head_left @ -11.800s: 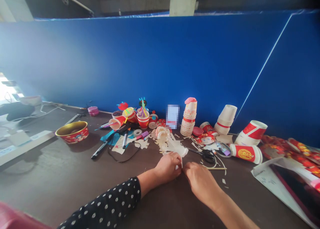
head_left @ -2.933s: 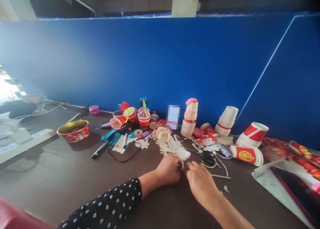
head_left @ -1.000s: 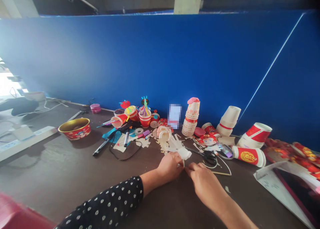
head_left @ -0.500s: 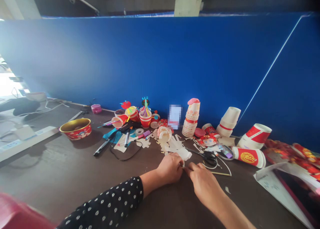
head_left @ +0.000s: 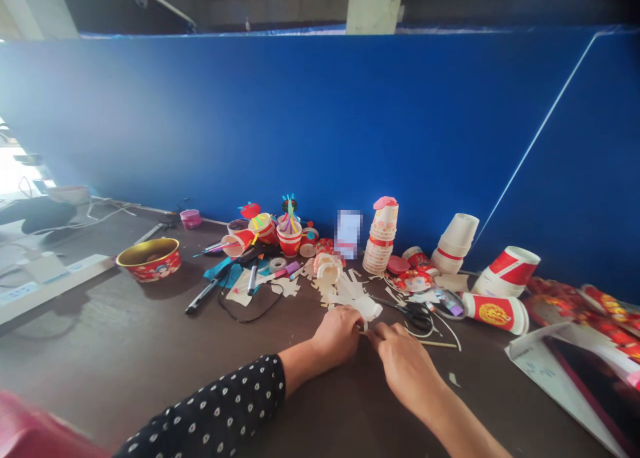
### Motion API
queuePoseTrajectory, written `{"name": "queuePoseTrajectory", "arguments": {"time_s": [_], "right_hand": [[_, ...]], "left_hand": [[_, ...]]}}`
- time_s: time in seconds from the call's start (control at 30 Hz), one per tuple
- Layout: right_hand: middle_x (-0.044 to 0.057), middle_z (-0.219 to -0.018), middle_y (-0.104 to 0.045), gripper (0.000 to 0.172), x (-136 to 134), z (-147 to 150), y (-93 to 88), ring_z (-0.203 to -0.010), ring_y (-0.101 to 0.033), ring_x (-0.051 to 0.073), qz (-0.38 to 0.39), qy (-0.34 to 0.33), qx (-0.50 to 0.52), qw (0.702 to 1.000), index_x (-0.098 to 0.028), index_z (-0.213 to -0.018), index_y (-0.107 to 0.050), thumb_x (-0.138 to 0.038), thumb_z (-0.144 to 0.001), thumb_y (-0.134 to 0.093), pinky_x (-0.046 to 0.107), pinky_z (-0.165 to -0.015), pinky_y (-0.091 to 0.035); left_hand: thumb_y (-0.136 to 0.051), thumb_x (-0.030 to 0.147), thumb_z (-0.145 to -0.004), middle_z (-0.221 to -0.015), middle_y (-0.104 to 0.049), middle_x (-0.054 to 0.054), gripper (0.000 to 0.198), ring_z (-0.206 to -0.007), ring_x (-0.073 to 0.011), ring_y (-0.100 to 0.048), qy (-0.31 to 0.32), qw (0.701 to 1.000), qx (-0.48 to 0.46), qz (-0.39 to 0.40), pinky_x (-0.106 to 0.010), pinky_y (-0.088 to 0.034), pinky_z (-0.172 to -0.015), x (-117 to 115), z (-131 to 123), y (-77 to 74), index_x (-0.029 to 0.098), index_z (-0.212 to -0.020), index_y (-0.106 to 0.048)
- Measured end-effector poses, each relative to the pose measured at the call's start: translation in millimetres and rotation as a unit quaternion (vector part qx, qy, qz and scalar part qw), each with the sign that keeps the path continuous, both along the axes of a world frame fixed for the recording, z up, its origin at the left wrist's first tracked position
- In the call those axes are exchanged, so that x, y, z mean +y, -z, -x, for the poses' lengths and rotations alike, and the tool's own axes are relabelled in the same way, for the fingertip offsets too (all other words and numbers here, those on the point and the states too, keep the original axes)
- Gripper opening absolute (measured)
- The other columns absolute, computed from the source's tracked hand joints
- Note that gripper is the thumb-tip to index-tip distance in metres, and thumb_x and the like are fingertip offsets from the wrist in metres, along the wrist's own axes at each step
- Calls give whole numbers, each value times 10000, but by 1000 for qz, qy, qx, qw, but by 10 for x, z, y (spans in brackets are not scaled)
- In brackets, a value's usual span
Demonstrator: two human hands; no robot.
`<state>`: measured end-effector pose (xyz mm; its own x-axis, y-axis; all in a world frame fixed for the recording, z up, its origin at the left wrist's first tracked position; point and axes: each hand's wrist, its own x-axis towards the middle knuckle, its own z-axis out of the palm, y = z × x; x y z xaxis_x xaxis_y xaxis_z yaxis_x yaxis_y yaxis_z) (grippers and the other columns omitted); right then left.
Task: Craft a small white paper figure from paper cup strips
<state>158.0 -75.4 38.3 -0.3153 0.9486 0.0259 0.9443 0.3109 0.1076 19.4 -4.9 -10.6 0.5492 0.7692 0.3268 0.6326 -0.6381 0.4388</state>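
Note:
My left hand (head_left: 337, 336), in a black sleeve with white dots, and my right hand (head_left: 400, 361) meet at the middle of the dark table. Their fingertips pinch a small white paper piece (head_left: 367, 309), partly hidden by the fingers. Just beyond lie cut paper scraps (head_left: 340, 291) and a curled white paper-cup craft (head_left: 327, 268). Black-handled scissors (head_left: 415, 317) rest to the right of my right hand, not touching it. A thin wooden stick (head_left: 440, 343) lies nearby.
Red paper cups (head_left: 500, 313) and a stack of cups (head_left: 380, 238) stand beyond my hands. Markers (head_left: 203, 297), a gold-rimmed red bowl (head_left: 149, 259) and a power strip (head_left: 50, 275) lie left. A blue partition (head_left: 300, 125) runs along the table's far side.
My hands stay together on the paper piece, with small finger shifts. The view has shifted slightly, and the wooden stick lies near the scissors at a different angle than in the oldest frame.

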Motion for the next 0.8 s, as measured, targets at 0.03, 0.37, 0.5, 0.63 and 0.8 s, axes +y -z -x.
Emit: {"name": "queuePoseTrajectory", "arguments": {"time_s": [0.03, 0.37, 0.5, 0.63, 0.8], "right_hand": [[88, -1016, -638, 408, 4, 1, 4, -863, -539, 211, 0, 0, -1, 1000, -172, -1085, -634, -95, -893, -283, 301, -714, -382], [79, -1047, -625, 405, 22, 9, -4, -903, -521, 220, 12, 8, 5, 1000, -178, -1075, -631, -93, -892, -280, 304, -743, -384], [75, -1052, -620, 411, 47, -5, 32, -916, -515, 223, 6, -1, 15, 1000, -178, -1091, -626, -103, -897, -272, 311, -780, -385], [91, -1127, -594, 425, 61, -21, 104, -977, -499, 229, 5, 1, 20, 1000, -162, -1107, -626, -103, -899, -260, 321, -839, -374], [103, -1161, -571, 427, 60, -30, 149, -1032, -473, 250, -8, -2, 23, 1000, -163, -1069, -650, -95, -888, -270, 337, -855, -371]], "left_hand": [[-421, 39, -738, -804, -647, -87, 235, -806, -202, -598, -2, 1000, 0, 1, -303, -473, -759, 0, 1, -4, 126, -788, -633], [-466, 65, -758, -746, -641, -78, 187, -737, -186, -589, 9, 1000, -10, -18, -279, -467, -708, -11, 4, -21, 119, -743, -644], [-507, 51, -726, -723, -642, -72, 159, -731, -181, -586, 19, 999, -25, -26, -267, -462, -702, -12, 8, -15, 117, -714, -651], [-556, 63, -714, -765, -658, -74, 130, -765, -187, -592, 32, 999, -35, -18, -272, -463, -727, -9, 18, -16, 117, -727, -673], [-583, 100, -737, -802, -663, -58, 119, -782, -177, -592, 36, 999, -30, -1, -268, -463, -753, 15, 26, -4, 141, -753, -694]]}}
